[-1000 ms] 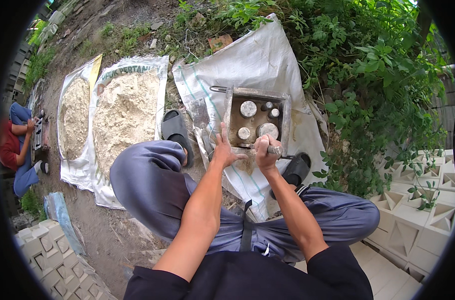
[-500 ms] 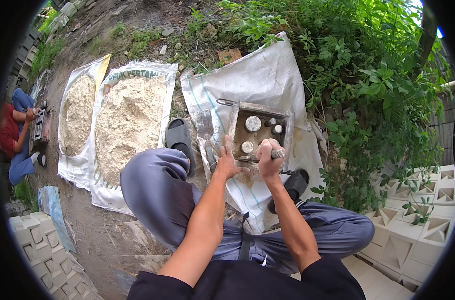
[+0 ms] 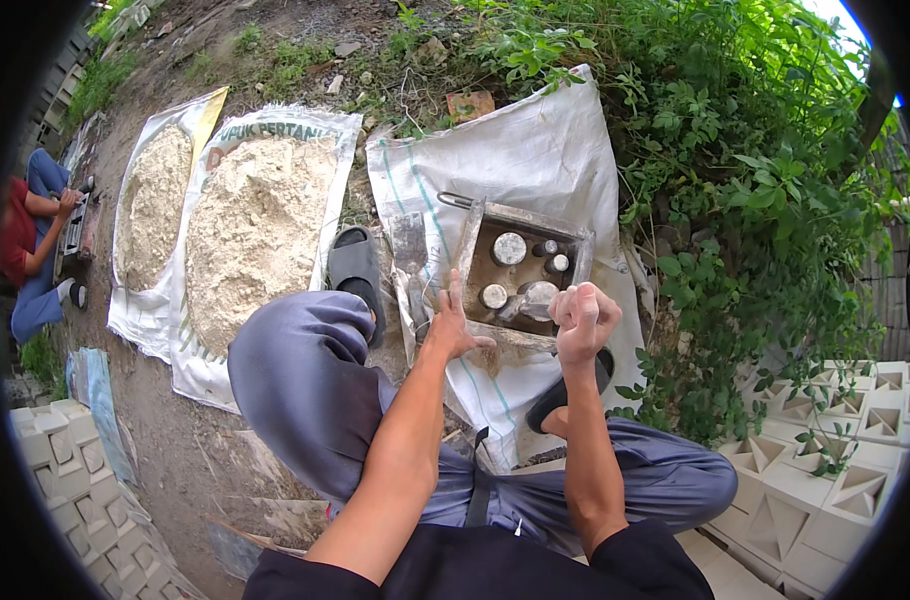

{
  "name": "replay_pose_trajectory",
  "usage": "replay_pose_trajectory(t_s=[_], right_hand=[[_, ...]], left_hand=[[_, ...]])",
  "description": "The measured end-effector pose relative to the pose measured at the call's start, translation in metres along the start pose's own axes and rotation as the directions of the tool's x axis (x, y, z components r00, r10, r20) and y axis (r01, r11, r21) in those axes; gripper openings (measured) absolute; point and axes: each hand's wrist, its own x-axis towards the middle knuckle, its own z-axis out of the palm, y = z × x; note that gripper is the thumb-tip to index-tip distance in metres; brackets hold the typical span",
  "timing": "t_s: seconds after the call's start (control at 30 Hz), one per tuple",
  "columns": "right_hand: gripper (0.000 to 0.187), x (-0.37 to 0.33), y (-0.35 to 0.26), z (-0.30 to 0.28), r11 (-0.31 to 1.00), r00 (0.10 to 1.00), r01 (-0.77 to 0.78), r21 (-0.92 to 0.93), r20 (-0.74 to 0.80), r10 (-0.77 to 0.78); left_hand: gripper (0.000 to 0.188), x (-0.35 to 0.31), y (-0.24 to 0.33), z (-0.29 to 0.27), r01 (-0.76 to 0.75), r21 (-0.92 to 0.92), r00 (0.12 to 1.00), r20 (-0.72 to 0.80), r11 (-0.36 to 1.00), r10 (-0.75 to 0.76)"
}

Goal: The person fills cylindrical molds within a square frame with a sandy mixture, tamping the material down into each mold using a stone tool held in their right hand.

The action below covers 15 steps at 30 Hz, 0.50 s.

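A square box mould with worn, dusty walls lies on a white woven sack before me. Inside stand several round, pale-topped cylinders, with brownish material between them. My left hand rests at the mould's near left corner, its fingers stretched and thumb apart, holding nothing. Above the near right corner, my right hand is closed in a fist round the handle of what looks like a small trowel. The trowel's greyish end points left over the mould; the fist hides most of the handle.
Two sacks bearing heaps of pale powder lie to the left. A flat grey plate is beside the mould. Pale patterned blocks are stacked at right, more at lower left. Another person sits far left; dense plants grow at right.
My right hand has shifted right and slightly down, turning the tool and uncovering another cylinder top in the mould. My left hand stays at the mould's corner.
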Motion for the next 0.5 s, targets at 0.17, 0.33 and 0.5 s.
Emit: replay_pose_trajectory(t_s=[0.17,0.33,0.5], right_hand=[[0.038,-0.017,0.052,-0.013,0.975,0.985,0.157,-0.157,-0.045,-0.166],[0.041,0.007,0.026,0.013,0.950,1.000,0.017,-0.311,-0.010,-0.021],[0.041,0.021,0.005,0.002,0.986,0.997,-0.044,-0.162,0.055,0.053]], left_hand=[[0.151,0.001,0.007,0.003,0.004,-0.030,0.999,0.041,1.000,-0.003],[0.151,0.000,-0.003,0.004,-0.006,-0.052,1.000,0.019,0.999,0.007],[0.151,0.003,0.003,0.001,-0.036,-0.026,0.999,-0.013,0.999,0.036]])
